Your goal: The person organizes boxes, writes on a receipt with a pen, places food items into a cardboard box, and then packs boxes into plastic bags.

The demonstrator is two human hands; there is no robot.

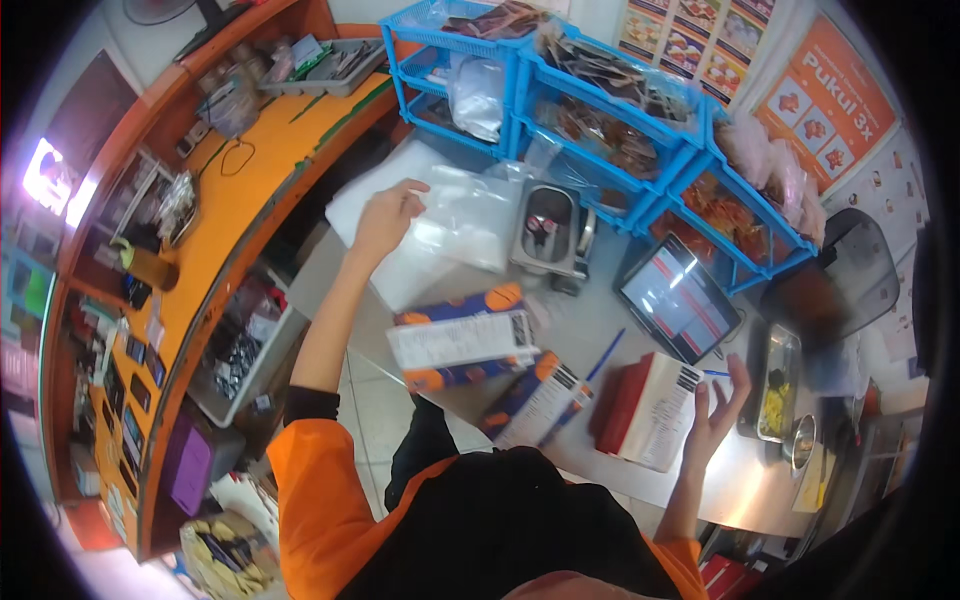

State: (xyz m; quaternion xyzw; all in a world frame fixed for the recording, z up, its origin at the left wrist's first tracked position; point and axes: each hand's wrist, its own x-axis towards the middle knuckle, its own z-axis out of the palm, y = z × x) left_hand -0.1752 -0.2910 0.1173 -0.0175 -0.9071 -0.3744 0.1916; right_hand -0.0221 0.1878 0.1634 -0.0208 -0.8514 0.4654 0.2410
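Observation:
My left hand (390, 216) is over a stack of white translucent plastic bags (450, 217), its fingers bent; nothing shows in it, and whether it touches the bags is unclear. My right hand (716, 409) has its fingers spread beside a red-and-white box (645, 412) with a printed slip. Near my body lie two blue-and-orange packages, one (465, 341) at the centre and one (536, 401) closer to me, both with printed paper slips. A blue pen (606, 354) rests between the packages and the tablet (679, 296). Red-handled scissors (541, 225) stand in a metal container (546, 217).
Blue plastic basket racks (615, 142) with bagged goods line the back. At right are a metal tray with yellow food (776, 397) and a metal bowl (802, 439). An orange counter (247, 180) curves along the left, above a grey bin (247, 360).

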